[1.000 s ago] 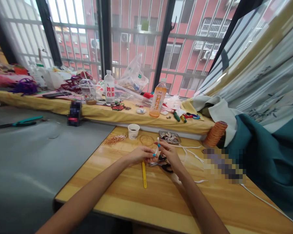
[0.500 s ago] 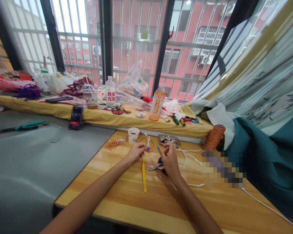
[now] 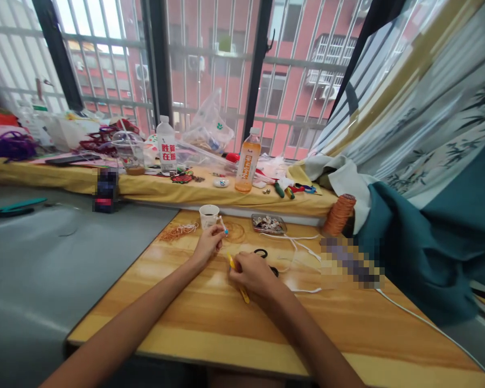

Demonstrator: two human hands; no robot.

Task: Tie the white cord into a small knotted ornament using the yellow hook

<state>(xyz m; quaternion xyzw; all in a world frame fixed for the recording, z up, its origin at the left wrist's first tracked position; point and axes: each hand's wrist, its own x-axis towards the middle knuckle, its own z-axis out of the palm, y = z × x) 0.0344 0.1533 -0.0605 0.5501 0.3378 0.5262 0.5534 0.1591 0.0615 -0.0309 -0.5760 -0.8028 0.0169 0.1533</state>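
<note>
My left hand is closed, with a thin white strip pinched upright between thumb and fingertips, just in front of a paper cup. My right hand is wrapped round yellow tweezers; one end pokes out past the fingers and the other shows below the hand. Beside the right hand are the black handle loops of scissors, their blades hidden by it. A small clear tray of beads or small parts lies behind the hands.
Orange and white threads lie left of the cup. White cords and an orange thread spool are at the right. Bottles, including an orange drink, line the cloth-covered sill. Teal-handled pliers rest on the grey surface.
My right hand has come down and left from above the scissors and has taken hold of the tweezers on the table. My left hand still pinches the white strip. The view has shifted right.
</note>
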